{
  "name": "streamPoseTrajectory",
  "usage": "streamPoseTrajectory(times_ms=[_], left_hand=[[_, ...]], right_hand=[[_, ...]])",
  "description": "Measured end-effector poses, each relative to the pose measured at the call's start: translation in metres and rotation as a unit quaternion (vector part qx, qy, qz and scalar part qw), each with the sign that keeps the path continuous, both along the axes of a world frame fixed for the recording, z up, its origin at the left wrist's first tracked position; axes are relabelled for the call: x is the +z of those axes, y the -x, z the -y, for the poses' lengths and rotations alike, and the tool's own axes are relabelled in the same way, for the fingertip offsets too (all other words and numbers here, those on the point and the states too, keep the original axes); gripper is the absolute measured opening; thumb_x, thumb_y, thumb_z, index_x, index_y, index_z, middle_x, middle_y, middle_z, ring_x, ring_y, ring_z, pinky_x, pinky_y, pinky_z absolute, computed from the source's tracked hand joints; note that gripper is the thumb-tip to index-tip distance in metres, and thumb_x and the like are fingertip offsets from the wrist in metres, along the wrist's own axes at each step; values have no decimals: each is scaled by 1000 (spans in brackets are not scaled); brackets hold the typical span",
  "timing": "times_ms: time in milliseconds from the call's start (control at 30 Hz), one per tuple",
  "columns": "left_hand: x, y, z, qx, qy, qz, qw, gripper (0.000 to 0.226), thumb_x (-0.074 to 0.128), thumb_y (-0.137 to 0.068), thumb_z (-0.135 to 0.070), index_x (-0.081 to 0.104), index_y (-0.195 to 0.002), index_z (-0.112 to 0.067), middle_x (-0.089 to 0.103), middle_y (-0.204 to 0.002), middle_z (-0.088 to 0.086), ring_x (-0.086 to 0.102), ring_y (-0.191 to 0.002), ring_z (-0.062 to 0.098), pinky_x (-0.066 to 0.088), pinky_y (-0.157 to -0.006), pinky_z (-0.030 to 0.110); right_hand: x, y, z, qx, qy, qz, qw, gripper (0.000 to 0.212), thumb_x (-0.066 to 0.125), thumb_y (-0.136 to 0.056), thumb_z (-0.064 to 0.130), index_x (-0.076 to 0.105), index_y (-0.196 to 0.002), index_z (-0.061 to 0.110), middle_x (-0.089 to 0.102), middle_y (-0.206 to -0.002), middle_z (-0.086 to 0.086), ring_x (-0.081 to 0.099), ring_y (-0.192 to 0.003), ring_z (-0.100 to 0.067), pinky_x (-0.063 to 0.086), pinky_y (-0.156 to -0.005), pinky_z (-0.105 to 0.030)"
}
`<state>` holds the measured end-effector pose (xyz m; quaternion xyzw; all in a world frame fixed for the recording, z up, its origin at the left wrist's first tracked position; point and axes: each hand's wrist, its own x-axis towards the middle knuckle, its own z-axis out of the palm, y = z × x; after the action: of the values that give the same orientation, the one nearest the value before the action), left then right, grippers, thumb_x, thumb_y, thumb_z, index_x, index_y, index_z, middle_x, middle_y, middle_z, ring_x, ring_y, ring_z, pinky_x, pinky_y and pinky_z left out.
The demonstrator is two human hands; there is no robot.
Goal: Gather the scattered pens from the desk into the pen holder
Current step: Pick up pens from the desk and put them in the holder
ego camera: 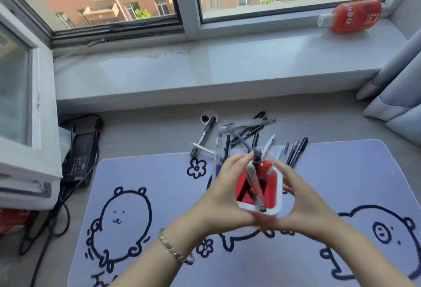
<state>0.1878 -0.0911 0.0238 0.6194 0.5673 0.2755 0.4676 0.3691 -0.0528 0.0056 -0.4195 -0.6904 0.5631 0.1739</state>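
Observation:
A pen holder (276, 198), white-rimmed with a red inside, sits between both hands over the cartoon desk mat (141, 172). My left hand (224, 193) wraps its left side and my right hand (305, 202) wraps its right side. Several pens (256, 179) stand inside it, one with a red cap (266, 168). Behind it lies a loose pile of pens (246, 127), with a black marker (206, 133) at its left and dark pens (296, 150) at its right.
A black power adapter (83, 154) with cables lies at the desk's left. The white windowsill (205, 70) runs behind, carrying a red bottle (350, 16) on its side. Curtain folds (396, 86) hang at the right. A round cable hole (208, 115) sits behind the pens.

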Motion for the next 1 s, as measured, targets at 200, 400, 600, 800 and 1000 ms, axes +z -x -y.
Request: streamPoseTrajectory(times_ms=[200,400,600,800,1000], left_hand=[[-25,50,-45,-2,79,-114,990,73,51,-79,-5,23,-140,-34,23,-147,-16,18,-136,0,15,-106,16],[-79,73,-82,263,63,-351,897,53,61,-84,-34,43,-122,-1,47,-122,19,44,-112,36,39,-95,41],[-98,75,-100,389,170,-226,877,36,55,-87,-34,48,-100,-1,59,-104,21,57,-93,38,51,-80,45],[-79,82,-133,476,86,-117,867,18,43,-95,-22,53,-99,-7,57,-99,11,56,-82,29,45,-75,34],[-57,112,-163,417,3,-187,890,34,35,-96,-14,44,-125,1,45,-131,21,49,-114,34,36,-94,32]], right_hand=[[-10,-14,-13,-130,-17,40,991,90,89,-48,24,36,-114,54,48,-121,24,48,-104,9,41,-78,-15],[-13,-29,-39,-199,-23,57,978,97,90,-45,26,35,-123,43,48,-124,10,49,-106,-8,39,-82,-25],[-12,-25,-40,-205,-10,37,978,89,90,-46,22,37,-110,54,47,-118,24,46,-100,8,38,-75,-16],[-10,-21,-37,-201,3,40,979,93,90,-46,17,32,-105,61,47,-116,25,47,-100,4,37,-74,-17],[-10,-25,-35,-220,7,37,975,90,92,-44,19,37,-103,61,46,-117,30,46,-102,8,38,-75,-17]])
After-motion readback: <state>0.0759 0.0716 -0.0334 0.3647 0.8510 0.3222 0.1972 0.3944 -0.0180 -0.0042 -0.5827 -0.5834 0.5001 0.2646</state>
